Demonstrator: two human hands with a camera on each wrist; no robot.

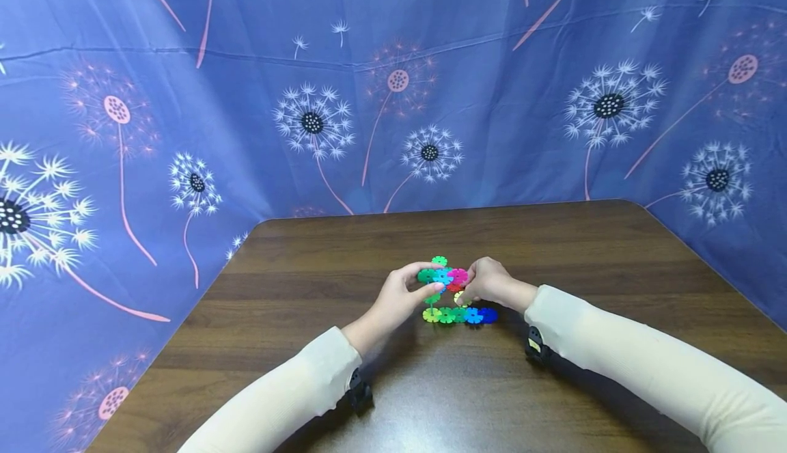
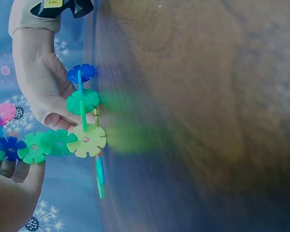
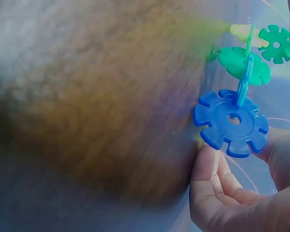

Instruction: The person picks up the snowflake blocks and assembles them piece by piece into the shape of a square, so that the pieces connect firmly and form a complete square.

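Observation:
A structure of interlocking plastic flower discs stands on the table. Its bottom row runs from a yellow disc (image 1: 432,315) through green ones to a dark blue disc (image 1: 488,315); an upper row ends in a pink disc (image 1: 458,276). My left hand (image 1: 399,294) grips the upper part from the left, thumb in front and fingers behind. On the other side my right hand (image 1: 492,283) pinches a pale yellow disc (image 1: 462,298) under the pink one. In the right wrist view the blue disc (image 3: 232,123) hides part of the right fingertips (image 3: 208,164).
The brown wooden table (image 1: 307,255) extends around the structure on all sides. A blue curtain (image 1: 492,98) with dandelion prints hangs behind and beside it. Black wrist cameras (image 1: 359,393) sit beneath both cuffs, just above the tabletop.

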